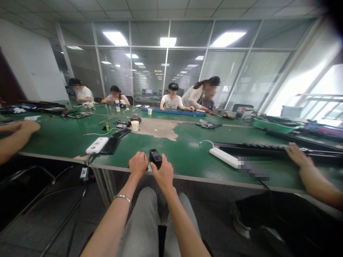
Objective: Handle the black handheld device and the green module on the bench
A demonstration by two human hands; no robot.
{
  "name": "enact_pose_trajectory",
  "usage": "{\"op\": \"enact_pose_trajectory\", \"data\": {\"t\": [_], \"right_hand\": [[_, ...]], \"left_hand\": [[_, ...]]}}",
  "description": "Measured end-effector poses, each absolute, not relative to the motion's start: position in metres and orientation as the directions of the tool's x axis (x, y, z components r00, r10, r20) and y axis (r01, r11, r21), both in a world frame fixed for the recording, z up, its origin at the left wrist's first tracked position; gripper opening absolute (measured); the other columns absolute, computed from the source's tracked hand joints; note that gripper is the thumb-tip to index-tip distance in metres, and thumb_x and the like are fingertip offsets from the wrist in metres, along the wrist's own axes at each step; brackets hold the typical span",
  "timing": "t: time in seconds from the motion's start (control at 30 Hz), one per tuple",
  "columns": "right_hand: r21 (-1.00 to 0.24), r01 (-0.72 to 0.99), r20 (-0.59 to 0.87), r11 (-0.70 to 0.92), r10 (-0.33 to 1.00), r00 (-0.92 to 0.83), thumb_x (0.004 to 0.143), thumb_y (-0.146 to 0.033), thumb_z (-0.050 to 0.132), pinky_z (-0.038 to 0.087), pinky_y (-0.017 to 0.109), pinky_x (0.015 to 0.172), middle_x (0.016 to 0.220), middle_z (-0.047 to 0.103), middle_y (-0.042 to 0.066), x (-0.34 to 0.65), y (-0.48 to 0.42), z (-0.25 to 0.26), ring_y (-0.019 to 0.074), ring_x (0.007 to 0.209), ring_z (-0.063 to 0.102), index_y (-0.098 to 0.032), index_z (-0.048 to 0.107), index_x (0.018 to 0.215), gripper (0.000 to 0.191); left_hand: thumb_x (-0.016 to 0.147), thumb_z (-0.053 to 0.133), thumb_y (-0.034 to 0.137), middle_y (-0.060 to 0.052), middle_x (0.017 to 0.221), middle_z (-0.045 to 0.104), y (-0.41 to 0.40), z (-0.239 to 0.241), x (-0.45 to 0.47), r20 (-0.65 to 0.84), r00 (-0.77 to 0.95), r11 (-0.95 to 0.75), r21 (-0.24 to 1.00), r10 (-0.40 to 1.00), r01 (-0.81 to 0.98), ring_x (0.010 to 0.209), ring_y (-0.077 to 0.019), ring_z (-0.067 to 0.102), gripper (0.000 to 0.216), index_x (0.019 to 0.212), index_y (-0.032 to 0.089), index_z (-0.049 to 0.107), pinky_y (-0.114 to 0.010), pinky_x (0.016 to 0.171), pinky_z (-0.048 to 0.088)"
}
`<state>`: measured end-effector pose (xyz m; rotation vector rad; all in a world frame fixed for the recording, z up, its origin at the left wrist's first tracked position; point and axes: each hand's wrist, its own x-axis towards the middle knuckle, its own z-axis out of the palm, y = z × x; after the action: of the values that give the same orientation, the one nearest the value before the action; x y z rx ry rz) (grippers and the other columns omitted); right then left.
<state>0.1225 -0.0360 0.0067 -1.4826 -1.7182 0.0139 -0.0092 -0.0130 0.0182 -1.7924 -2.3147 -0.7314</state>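
In the head view, a small black box-shaped device (155, 158) with a dark panel stands at the near edge of the green table. My right hand (164, 172) is closed around its right side, thumb towards me. Just left of the device, my left hand (138, 165) rests at the table edge with its fingers curled in. Whatever may be inside those fingers is hidden. A small pale patch shows between the two hands, too small to name.
The green table (184, 157) carries a white power bank (97, 145), dark phones (110, 145), a paper cup (135, 125) and a white strip-shaped device (224, 157). A neighbour's hand (298, 156) touches black rails at right; another person's arm (16, 135) reaches in at left. Several people sit or lean opposite.
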Motion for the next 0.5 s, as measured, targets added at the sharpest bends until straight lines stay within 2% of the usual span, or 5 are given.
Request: {"op": "enact_pose_trajectory", "data": {"t": [0.1, 0.3, 0.5], "right_hand": [[-0.536, 0.787, 0.603, 0.306, 0.791, 0.103, 0.082, -0.048, 0.061, 0.04, 0.038, 0.089, 0.119, 0.061, 0.019, 0.1221, -0.0319, 0.0016, 0.0303, 0.107, 0.056, -0.008, 0.045, 0.135, 0.068], [-0.55, 0.762, 0.606, 0.342, 0.791, 0.082, 0.084, -0.042, 0.059, 0.04, 0.035, 0.085, 0.104, 0.066, 0.012, 0.1247, -0.0322, 0.0001, 0.0253, 0.096, 0.058, -0.014, 0.058, 0.115, 0.042], [-0.571, 0.755, 0.588, 0.322, 0.803, 0.103, 0.083, -0.04, 0.061, 0.04, 0.033, 0.084, 0.1, 0.067, 0.011, 0.125, -0.0325, 0.0055, 0.0246, 0.093, 0.058, -0.016, 0.06, 0.109, 0.035]], "left_hand": [[0.096, 0.034, 0.037, -0.007, 0.101, 0.061, -0.0133, 0.0186, -0.0088, 0.371, -0.294, 0.186, 0.299, 0.881, 0.936, 0.088, -0.0164, 0.059, 0.036, 0.094, 0.021, 0.066, -0.025, 0.071, 0.037], [0.096, 0.034, 0.038, -0.007, 0.1, 0.061, -0.0133, 0.0183, -0.0076, 0.39, -0.283, 0.176, 0.288, 0.876, 0.941, 0.086, -0.0165, 0.059, 0.036, 0.093, 0.022, 0.066, -0.025, 0.07, 0.037], [0.097, 0.033, 0.038, -0.007, 0.099, 0.061, -0.0135, 0.0188, -0.0067, 0.386, -0.287, 0.185, 0.28, 0.877, 0.942, 0.086, -0.0164, 0.059, 0.037, 0.093, 0.022, 0.066, -0.025, 0.07, 0.036]]}}
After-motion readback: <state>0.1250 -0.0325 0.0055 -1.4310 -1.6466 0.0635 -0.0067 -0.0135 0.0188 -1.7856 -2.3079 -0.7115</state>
